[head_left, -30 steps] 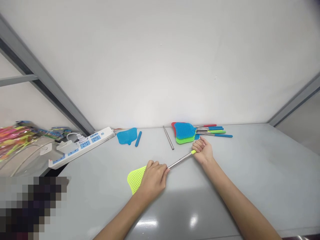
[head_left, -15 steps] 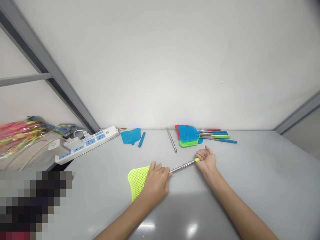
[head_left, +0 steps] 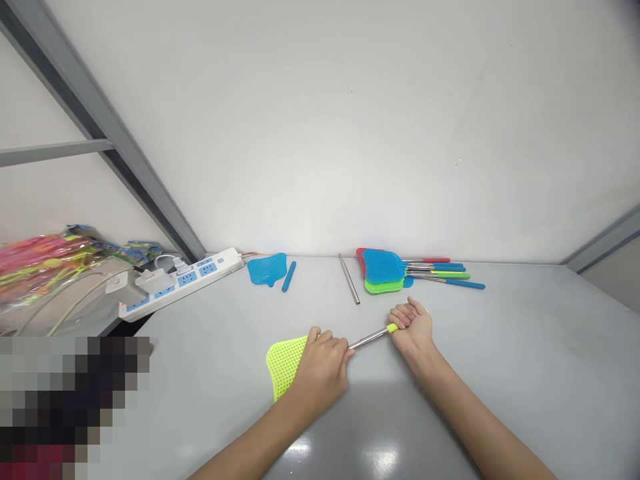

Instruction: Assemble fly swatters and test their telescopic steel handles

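Both my hands hold one yellow-green fly swatter (head_left: 286, 363) above the front middle of the grey table. My left hand (head_left: 324, 367) is closed around the neck, where the perforated head meets the metal rod, and hides that joint. My right hand (head_left: 413, 328) is wrapped round the yellow-green grip, of which only the inner end shows. Between the hands runs a short stretch of silver telescopic rod. Farther back lie a loose blue swatter head (head_left: 267, 270), a blue handle grip (head_left: 289, 276) and a bare metal rod (head_left: 349, 279).
A stack of fly swatters (head_left: 383, 267) in blue, green and red lies near the wall, handles pointing right. At left, a white power strip (head_left: 187, 280) holds plugs and cables. Beyond it are plastic-wrapped colourful items (head_left: 45, 270). A pixelated patch covers the lower left.
The visible stretch of rod between my hands is shorter, with my left hand nearer my right. The whole scene has shifted slightly to the right in view.
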{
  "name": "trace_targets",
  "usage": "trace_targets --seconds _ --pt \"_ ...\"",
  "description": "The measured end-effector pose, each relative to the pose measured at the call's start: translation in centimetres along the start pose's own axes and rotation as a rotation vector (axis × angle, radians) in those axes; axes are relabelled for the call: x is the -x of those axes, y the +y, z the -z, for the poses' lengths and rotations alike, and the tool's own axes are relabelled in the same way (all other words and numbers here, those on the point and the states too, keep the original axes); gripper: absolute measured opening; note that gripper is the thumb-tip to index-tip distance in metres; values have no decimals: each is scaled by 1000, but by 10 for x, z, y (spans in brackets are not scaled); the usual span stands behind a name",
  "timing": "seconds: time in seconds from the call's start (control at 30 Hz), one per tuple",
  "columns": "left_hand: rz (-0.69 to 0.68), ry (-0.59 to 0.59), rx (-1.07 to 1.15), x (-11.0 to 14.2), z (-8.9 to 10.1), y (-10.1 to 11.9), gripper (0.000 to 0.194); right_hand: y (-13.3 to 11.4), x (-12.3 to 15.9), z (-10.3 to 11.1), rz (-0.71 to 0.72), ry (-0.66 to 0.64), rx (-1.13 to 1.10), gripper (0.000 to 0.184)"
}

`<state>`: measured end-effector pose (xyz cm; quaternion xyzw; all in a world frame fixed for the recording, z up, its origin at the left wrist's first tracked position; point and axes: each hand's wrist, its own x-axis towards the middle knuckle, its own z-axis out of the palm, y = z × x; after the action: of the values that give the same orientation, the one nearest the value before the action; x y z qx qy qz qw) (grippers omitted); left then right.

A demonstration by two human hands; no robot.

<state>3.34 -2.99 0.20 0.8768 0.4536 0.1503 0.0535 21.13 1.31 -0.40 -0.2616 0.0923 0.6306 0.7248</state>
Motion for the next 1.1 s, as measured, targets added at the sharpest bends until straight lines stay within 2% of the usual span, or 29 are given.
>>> trace_targets --seconds 0.13,0.33,0.43,0.6,0.77,0.97,1.1 --pt "-4 -24 35 -1 2 -2 29 -4 -4 -1 -52 -33 37 34" --pt "-22 -66 126 -2 3 -1 33 -19 -9 -5 -96 -267 100 31" --pt "-36 -106 184 -3 3 -1 32 -29 -12 -5 -143 -310 104 34" --pt "-68 -139 191 -3 3 0 31 -39 -16 -6 -157 -331 127 40" --pt "-39 -115 180 -1 -2 5 31 -33 -17 -3 -148 -292 120 38" --pt "45 4 151 3 -9 9 29 -19 -15 1 -87 -163 58 36" --pt "20 38 117 4 -7 10 29 -16 -10 -1 -17 -155 58 35"
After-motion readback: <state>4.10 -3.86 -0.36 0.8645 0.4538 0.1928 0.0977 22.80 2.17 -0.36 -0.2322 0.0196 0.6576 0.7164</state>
